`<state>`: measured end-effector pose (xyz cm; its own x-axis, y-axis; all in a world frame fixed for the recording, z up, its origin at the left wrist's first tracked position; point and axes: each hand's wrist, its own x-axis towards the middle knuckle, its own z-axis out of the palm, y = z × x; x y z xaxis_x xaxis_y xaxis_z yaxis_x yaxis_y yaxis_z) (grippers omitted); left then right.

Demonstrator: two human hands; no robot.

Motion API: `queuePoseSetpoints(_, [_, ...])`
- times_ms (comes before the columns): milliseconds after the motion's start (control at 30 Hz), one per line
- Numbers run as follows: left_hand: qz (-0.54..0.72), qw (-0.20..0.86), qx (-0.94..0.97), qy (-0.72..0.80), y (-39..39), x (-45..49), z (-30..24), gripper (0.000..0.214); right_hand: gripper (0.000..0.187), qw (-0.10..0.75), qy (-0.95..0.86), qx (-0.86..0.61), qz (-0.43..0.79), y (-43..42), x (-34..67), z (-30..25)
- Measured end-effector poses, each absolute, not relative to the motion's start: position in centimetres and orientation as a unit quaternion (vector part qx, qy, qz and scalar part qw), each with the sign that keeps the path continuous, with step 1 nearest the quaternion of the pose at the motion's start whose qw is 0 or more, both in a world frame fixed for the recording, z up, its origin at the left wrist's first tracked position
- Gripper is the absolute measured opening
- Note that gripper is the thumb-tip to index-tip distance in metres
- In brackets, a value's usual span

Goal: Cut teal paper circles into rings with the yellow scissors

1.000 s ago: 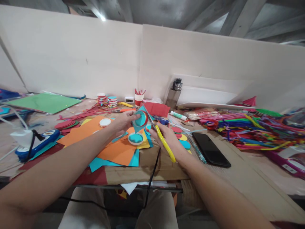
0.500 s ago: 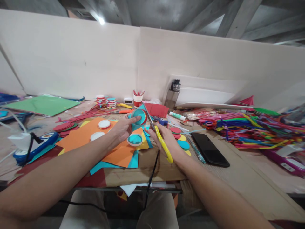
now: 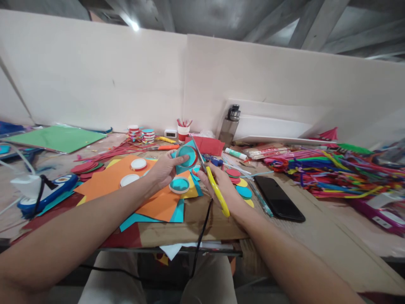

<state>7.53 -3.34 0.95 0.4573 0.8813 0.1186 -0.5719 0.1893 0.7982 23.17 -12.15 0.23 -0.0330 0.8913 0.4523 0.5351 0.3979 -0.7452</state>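
Observation:
My left hand (image 3: 166,168) pinches a piece of blue paper with a round, red-edged ring (image 3: 189,157) on it, thumb pressed over the blue face. Yellow-handled scissors (image 3: 217,192) are gripped in my right hand (image 3: 221,183), their blades pointing up and away along the right edge of the blue paper. How far the blades are apart is hard to make out. Under my hands lie orange paper sheets (image 3: 161,210) with white round lids (image 3: 138,164) on them. A white-rimmed ring with blue inside (image 3: 179,185) rests just below my left hand.
Red, yellow and blue paper discs (image 3: 244,192) and a black phone (image 3: 279,198) lie to the right. Colourful pipe cleaners (image 3: 332,171) are heaped beyond. At the back stand a bottle (image 3: 229,126) and a cup of red sticks (image 3: 183,131). A blue glue gun (image 3: 47,196) lies left.
The piece of blue paper with the ring has shifted and turned slightly in my left hand. The scissors stay at its right edge, nearly unmoved.

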Motion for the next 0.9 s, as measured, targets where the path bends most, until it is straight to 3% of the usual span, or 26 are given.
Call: queuePoseSetpoints(900, [0.485,0.684,0.491,0.235,-2.0,6.5,1.0,0.042,0.027,0.414,-0.703,-0.564,0.125,-12.3,23.5,0.7])
